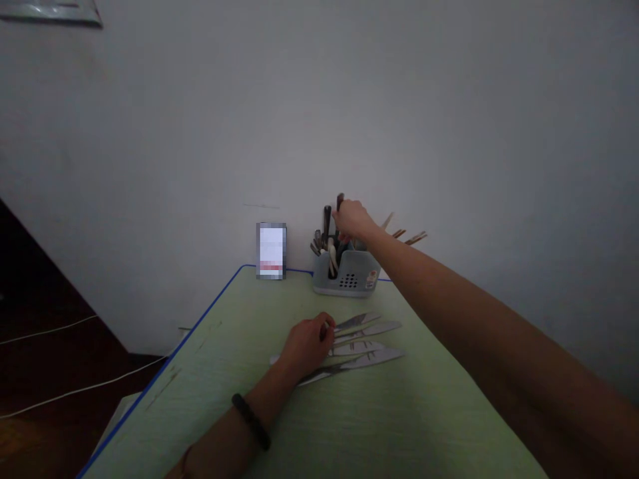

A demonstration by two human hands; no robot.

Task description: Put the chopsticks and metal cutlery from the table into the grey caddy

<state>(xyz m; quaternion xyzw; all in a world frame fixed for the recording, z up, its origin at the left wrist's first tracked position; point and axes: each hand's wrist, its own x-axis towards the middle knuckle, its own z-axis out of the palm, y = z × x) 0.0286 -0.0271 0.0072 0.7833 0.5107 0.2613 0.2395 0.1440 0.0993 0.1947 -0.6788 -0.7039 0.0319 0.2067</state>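
My left hand (307,344) rests on the green table (409,419), fingers curled over the handles of several table knives (367,342) that lie side by side with blades pointing right. My right hand (353,219) reaches to the back of the table, fingers closed round a dark-handled utensil (340,201) standing in the grey cutlery holder (349,276). The holder contains several more utensils, with chopsticks (412,237) sticking out to its right.
A small upright card (271,250) stands at the table's back edge, left of the holder, against the white wall. The table's blue-trimmed left edge (200,319) drops to a dark floor with white cables (74,392).
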